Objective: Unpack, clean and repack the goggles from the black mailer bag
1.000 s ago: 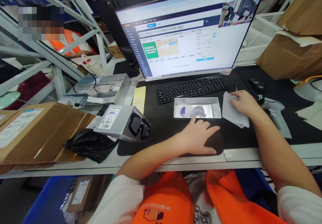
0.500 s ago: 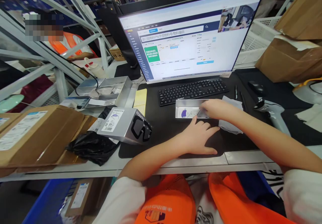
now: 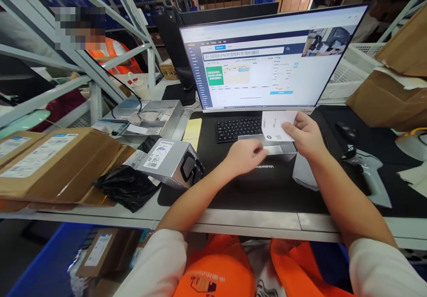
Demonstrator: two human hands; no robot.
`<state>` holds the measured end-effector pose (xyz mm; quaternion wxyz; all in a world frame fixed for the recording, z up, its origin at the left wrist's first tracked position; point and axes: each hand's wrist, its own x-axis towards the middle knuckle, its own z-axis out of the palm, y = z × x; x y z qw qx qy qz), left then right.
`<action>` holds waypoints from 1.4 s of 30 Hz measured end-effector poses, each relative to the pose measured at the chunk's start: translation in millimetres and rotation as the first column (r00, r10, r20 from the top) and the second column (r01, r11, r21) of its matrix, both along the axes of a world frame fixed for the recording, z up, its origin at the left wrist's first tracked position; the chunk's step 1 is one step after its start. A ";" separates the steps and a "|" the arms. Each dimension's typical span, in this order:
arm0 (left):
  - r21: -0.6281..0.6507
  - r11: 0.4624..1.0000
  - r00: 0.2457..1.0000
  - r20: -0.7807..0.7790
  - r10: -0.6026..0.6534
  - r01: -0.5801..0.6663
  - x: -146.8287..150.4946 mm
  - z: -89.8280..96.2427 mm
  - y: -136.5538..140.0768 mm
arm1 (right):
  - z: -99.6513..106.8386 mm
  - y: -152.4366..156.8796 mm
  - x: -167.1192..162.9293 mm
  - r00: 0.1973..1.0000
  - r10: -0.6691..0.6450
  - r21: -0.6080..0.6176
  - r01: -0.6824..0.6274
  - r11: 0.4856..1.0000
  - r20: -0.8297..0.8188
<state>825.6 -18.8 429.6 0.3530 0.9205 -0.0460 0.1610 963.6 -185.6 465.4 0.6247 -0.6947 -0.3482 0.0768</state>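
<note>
My right hand (image 3: 307, 136) grips a white printed card (image 3: 276, 126) between thumb and fingers, above a silver open box (image 3: 287, 151). The card covers part of the box and the keyboard. Over the left end of that box, my left hand (image 3: 245, 157) has its fingers curled together; whatever they may hold is hidden. A pale sheet lies inside the box. To the left rests a closed silver sunglasses box (image 3: 167, 163) with a label and a dark glasses picture.
A monitor (image 3: 267, 72) stands behind a black keyboard (image 3: 230, 130). At right are a barcode scanner (image 3: 368, 172), a mouse (image 3: 346, 131) and a crumpled white wrapper (image 3: 304, 172). Cartons (image 3: 60, 168), a black plastic bag (image 3: 130, 190) and yellow notes (image 3: 192, 132) lie left. A co-worker (image 3: 113, 54) sits beyond the frame.
My right hand has come up out of the box with the white card. My left hand has moved left, its spread fingers now curled. The camera view has shifted slightly.
</note>
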 end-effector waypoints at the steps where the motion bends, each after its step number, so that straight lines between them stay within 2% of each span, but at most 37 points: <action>1: -0.146 0.984 0.991 0.067 0.112 -0.101 2.1 -0.5 2.3 | -2.0 1.3 -4.0 1.000 -0.023 0.017 0.023 1.000 0.020; 2: -0.305 0.941 0.975 0.115 0.190 -0.147 4.2 -1.3 3.4 | -3.7 2.4 -8.1 0.998 -0.040 0.015 0.039 0.999 0.050; 3: -0.457 0.879 0.963 0.144 0.227 -0.139 6.2 -2.3 3.2 | -5.2 3.3 -12.4 0.994 -0.053 -0.009 0.054 0.999 0.096; 5: -0.679 0.731 0.964 0.148 0.222 -0.064 10.0 -5.1 0.0 | -7.5 5.7 -21.9 0.976 -0.050 -0.114 0.076 0.991 0.213; 7: -0.794 0.606 0.970 0.102 0.223 -0.056 12.9 -8.1 -4.2 | -10.1 10.2 -32.6 0.962 -0.002 -0.243 0.071 0.967 0.272; 8: -0.815 0.573 0.966 0.074 0.249 -0.085 13.7 -9.4 -5.9 | -12.0 13.6 -38.2 0.970 0.025 -0.283 0.046 0.958 0.243; 9: -0.812 0.572 0.957 0.059 0.283 -0.119 14.0 -10.2 -7.1 | -14.6 17.6 -43.6 0.984 0.041 -0.294 0.011 0.956 0.171; 10: -0.784 0.602 0.945 0.063 0.320 -0.152 13.7 -10.3 -8.0 | -17.8 22.1 -48.7 0.997 0.046 -0.274 -0.026 0.961 0.068; 11: -0.734 0.655 0.931 0.089 0.353 -0.179 12.7 -9.5 -8.9 | -21.4 26.6 -53.3 0.999 0.035 -0.231 -0.044 0.972 -0.040; 13: -0.594 0.781 0.911 0.188 0.368 -0.193 9.4 -4.6 -12.1 | -28.9 34.3 -60.7 0.978 -0.031 -0.121 0.006 0.993 -0.207; 15: -0.491 0.855 0.903 0.272 0.334 -0.168 6.3 4.4 -18.0 | -34.4 37.6 -64.8 0.952 -0.120 -0.016 0.121 0.993 -0.281; 17: -0.480 0.867 0.907 0.295 0.301 -0.132 5.8 14.7 -25.6 | -35.3 35.6 -65.3 0.936 -0.204 0.068 0.232 0.970 -0.285; 20: -0.571 0.816 0.932 0.239 0.273 -0.093 11.9 24.5 -34.8 | -28.5 25.7 -61.4 0.927 -0.337 0.127 0.359 0.925 -0.163; 22: -0.668 0.742 0.958 0.173 0.228 -0.056 19.5 24.1 -38.1 | -23.0 19.8 -57.4 0.914 -0.401 0.141 0.406 0.903 -0.064; 23: -0.727 0.686 0.972 0.131 0.195 -0.040 23.9 22.0 -39.0 | -21.3 18.0 -55.2 0.914 -0.404 0.154 0.406 0.901 -0.049; 27: -0.925 0.367 0.994 -0.065 0.093 -0.095 39.7 9.7 -39.7 | -23.4 18.5 -46.6 0.947 -0.239 0.170 0.278 0.945 -0.215; 29: -0.957 0.242 0.986 -0.144 0.079 -0.159 44.5 5.1 -37.7 | -24.4 19.1 -43.4 0.949 -0.171 0.087 0.200 0.976 -0.266; 30: -0.958 0.213 0.981 -0.179 0.074 -0.191 45.5 3.7 -35.9 | -23.6 18.6 -42.3 0.953 -0.158 0.018 0.168 0.986 -0.258; 31: -0.952 0.211 0.975 -0.209 0.073 -0.220 45.7 3.0 -33.7 | -21.9 17.6 -41.6 0.961 -0.150 -0.052 0.142 0.989 -0.233; 33: -0.927 0.268 0.965 -0.246 0.093 -0.262 43.0 3.8 -28.8 | -17.3 14.4 -40.9 0.978 -0.092 -0.170 0.060 0.984 -0.186; 35: -0.916 0.311 0.968 -0.241 0.075 -0.252 37.4 7.0 -24.0 | -13.4 10.9 -40.9 0.978 0.058 -0.231 -0.105 0.967 -0.199; 37: -0.938 0.285 0.977 -0.212 -0.022 -0.197 31.4 11.2 -20.1 | -12.0 7.8 -40.8 0.938 0.233 -0.238 -0.294 0.926 -0.255; 39: -0.956 0.258 0.983 -0.165 -0.078 -0.140 26.9 14.2 -16.4 | -11.7 5.0 -39.7 0.887 0.348 -0.215 -0.419 0.882 -0.302; 40: -0.951 0.288 0.990 -0.135 -0.047 -0.116 25.4 15.0 -14.5 | -11.1 3.4 -38.6 0.869 0.383 -0.204 -0.455 0.867 -0.313; 42: -0.897 0.434 0.995 -0.053 0.089 -0.087 23.6 15.5 -10.5 | -7.8 -0.1 -35.6 0.839 0.445 -0.206 -0.517 0.831 -0.313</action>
